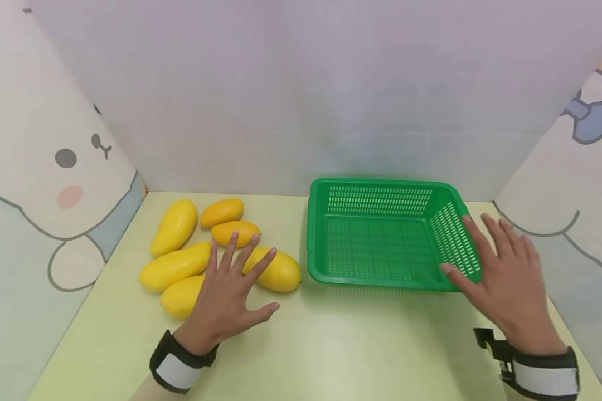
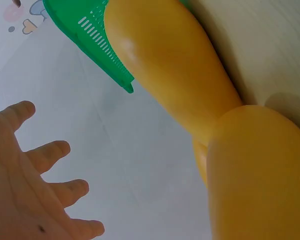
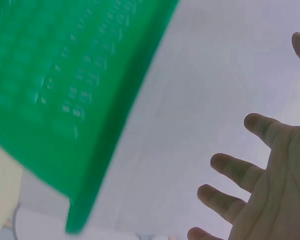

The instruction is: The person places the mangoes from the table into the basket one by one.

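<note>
My left hand is held with spread, straight fingers over a group of yellow mangoes. It partly covers a mango at the near side, and its fingers overlap another mango on the right in the head view. In the left wrist view, mangoes loom large beside the palm, which holds nothing. My right hand, fingers also apart, hovers by the right side of a green plastic basket. The right wrist view shows the palm apart from the basket wall.
Other mangoes lie at the left: a long one at the back, one in front of it, and two smaller orange-yellow ones. All rest on a pale yellow table. Cloth-like walls with cartoon prints on the sides enclose it.
</note>
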